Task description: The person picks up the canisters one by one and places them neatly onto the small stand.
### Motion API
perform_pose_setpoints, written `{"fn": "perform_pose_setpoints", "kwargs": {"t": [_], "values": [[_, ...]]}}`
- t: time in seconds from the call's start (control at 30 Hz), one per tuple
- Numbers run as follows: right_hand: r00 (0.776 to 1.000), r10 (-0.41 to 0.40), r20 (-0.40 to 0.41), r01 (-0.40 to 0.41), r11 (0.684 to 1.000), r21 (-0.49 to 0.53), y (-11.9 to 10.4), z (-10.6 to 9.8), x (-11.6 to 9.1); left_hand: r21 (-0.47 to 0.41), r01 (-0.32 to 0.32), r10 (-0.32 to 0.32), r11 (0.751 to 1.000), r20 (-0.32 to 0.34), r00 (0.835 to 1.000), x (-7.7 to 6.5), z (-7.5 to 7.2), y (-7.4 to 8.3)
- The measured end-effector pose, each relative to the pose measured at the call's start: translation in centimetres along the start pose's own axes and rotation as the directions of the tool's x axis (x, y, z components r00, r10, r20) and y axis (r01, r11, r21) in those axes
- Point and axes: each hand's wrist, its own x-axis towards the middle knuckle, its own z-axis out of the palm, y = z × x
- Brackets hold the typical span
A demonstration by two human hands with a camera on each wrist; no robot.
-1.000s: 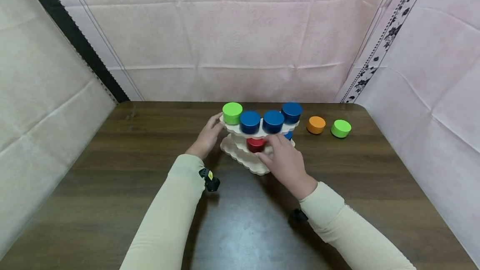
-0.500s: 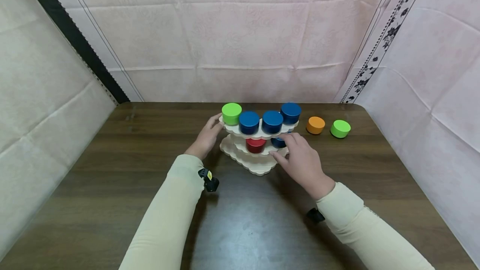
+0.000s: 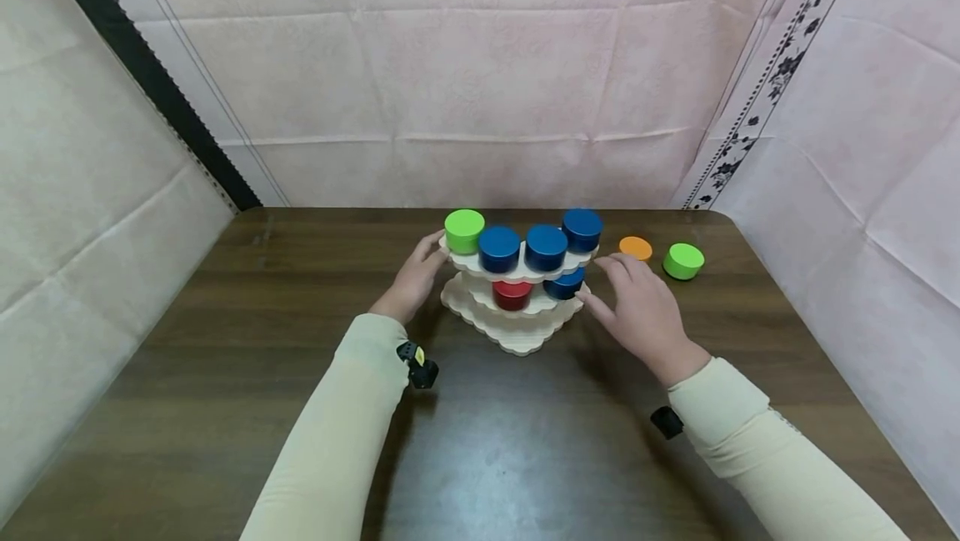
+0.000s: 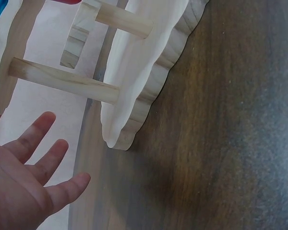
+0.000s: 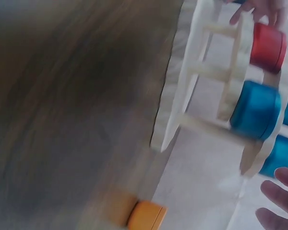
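Note:
In the head view, a pale wooden three-tier stand (image 3: 517, 339) with scalloped edges stands at the table's back. My left hand (image 3: 408, 278) holds the left end of its top tier between thumb and forefinger; its other fingers (image 4: 53, 153) spread free below in the left wrist view. Three blue cylinders (image 3: 545, 247) and a green cylinder (image 3: 464, 231) sit on the top tier. On the middle tier are a red cylinder (image 3: 512, 296) and another blue cylinder (image 5: 256, 110). Beside the stand's right end, my right hand (image 3: 641, 308) hovers with parted fingers, holding nothing.
An orange cylinder (image 3: 635, 247) lies on the table just behind my right hand, and a second green cylinder (image 3: 682, 261) is to its right. Cloth-covered walls (image 3: 480, 107) enclose the brown wooden table (image 3: 315, 291) at back and sides.
My right hand has moved right, from in front of the red cylinder past the middle tier's blue cylinder, to beyond the stand's right end. The left hand has stayed at the top tier.

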Motion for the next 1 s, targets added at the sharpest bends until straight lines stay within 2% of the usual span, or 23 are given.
{"fn": "perform_pose_setpoints", "kwargs": {"t": [0.2,0.47,0.63,0.7,1.0], "values": [[0.999,-0.03,-0.029,0.029,0.999,-0.038,2.1,0.1,0.2,-0.005,0.007,-0.007,1.0,0.006,1.0,0.0,0.1,-0.1],[0.994,0.07,0.083,-0.067,0.997,-0.042,4.3,0.0,0.4,0.006,0.004,-0.004,1.0,0.01,1.0,-0.1,0.0,-0.1],[0.984,0.133,0.114,-0.129,0.991,-0.043,6.0,-0.1,0.6,0.013,0.004,-0.004,1.0,0.001,1.0,-0.1,0.1,0.0],[0.979,0.16,0.124,-0.155,0.987,-0.05,6.7,0.0,0.7,0.007,0.009,-0.01,1.0,0.005,1.0,-0.4,0.0,0.5],[0.934,0.291,0.208,-0.28,0.956,-0.083,10.2,0.3,1.0,0.025,0.014,-0.014,1.0,-0.009,1.0,-0.1,0.1,0.0]]}}
